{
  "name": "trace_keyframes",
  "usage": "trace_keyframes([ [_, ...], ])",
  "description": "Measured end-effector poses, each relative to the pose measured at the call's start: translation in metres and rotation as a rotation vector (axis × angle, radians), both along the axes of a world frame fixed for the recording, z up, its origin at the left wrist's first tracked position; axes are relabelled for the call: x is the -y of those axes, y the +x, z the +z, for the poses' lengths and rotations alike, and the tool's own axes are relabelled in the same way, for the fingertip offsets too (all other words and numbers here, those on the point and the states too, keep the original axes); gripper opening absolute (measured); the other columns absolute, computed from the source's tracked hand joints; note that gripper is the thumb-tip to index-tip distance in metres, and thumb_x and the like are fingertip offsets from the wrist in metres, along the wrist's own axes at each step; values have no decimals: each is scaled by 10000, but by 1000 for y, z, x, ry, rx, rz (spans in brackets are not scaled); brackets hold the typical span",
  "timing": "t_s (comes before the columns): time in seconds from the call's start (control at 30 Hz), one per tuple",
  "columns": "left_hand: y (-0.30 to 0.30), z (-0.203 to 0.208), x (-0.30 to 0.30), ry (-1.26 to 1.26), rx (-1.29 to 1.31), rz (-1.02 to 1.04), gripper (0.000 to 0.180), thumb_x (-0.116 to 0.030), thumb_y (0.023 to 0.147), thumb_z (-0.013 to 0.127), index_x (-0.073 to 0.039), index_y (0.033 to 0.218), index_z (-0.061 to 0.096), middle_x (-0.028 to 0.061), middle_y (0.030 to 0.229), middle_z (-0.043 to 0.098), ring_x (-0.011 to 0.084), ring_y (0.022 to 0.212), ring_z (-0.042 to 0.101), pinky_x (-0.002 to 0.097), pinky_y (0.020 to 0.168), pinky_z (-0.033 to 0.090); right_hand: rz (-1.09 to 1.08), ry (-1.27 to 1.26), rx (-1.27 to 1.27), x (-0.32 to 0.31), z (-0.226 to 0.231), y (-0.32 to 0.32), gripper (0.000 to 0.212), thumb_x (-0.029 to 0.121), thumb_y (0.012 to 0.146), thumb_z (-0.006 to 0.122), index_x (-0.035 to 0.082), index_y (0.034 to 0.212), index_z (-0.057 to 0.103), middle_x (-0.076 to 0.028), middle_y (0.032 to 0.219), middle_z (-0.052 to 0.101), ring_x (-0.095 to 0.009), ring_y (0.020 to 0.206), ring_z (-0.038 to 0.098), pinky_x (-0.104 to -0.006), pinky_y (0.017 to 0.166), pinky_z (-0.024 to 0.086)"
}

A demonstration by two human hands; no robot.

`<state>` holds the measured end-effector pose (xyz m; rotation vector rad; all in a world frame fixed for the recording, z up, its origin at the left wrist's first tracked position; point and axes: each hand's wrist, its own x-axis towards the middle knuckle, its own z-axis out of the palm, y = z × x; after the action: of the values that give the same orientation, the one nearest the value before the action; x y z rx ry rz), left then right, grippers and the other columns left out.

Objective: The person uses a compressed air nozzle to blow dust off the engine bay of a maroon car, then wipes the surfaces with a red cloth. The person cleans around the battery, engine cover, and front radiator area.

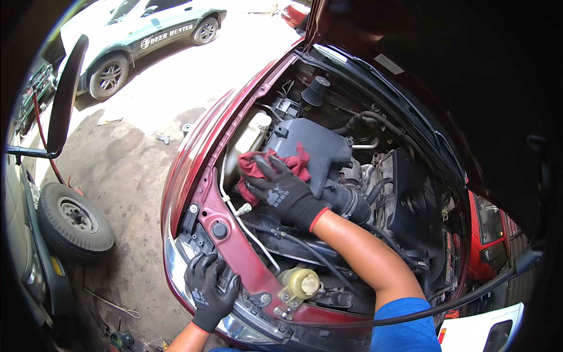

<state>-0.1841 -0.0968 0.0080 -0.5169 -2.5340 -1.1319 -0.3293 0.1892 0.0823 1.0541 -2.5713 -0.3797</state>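
My right hand point(280, 186), in a black glove with a red cuff, presses a crumpled red cloth point(299, 162) onto the dark grey air filter housing point(308, 136) in the engine bay. Part of the cloth is hidden under the palm and fingers. Just beside the cloth stands a whitish plastic reservoir point(253, 132). My left hand point(211, 291), gloved the same way, rests on the car's front edge by the headlight point(249, 324). Its fingers are slightly bent and apart, with nothing seen in them. To its right is a yellowish fluid reservoir point(305, 284) with a pale cap.
The raised hood point(446, 76) overhangs the bay on the right. A black engine cover point(413, 205), an intake hose point(349, 202) and a thin metal pipe point(252, 234) surround my right arm. A loose wheel point(75, 218) leans at the left, and a two-tone vehicle point(146, 35) stands beyond.
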Motion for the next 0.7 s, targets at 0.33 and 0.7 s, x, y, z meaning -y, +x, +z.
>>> trace_keyframes([
  [0.33,-2,-5,4,24,37,-58,487,-319,735,799,-44,1118,676,163,1246,604,409,1268,487,550,1076,322,-418,-86,289,-60,20,74,518,381,1000,566,226,1494,539,-140,1596,430,-424,1467,387,-590,1243,199],
  [0.7,0,-3,6,21,34,-50,498,-314,736,769,-61,1154,672,165,1249,598,402,1264,487,550,1074,331,-671,-608,217,-172,68,-2,444,285,1024,551,71,1412,584,-175,1436,586,-372,1281,583,-431,1073,466],
])
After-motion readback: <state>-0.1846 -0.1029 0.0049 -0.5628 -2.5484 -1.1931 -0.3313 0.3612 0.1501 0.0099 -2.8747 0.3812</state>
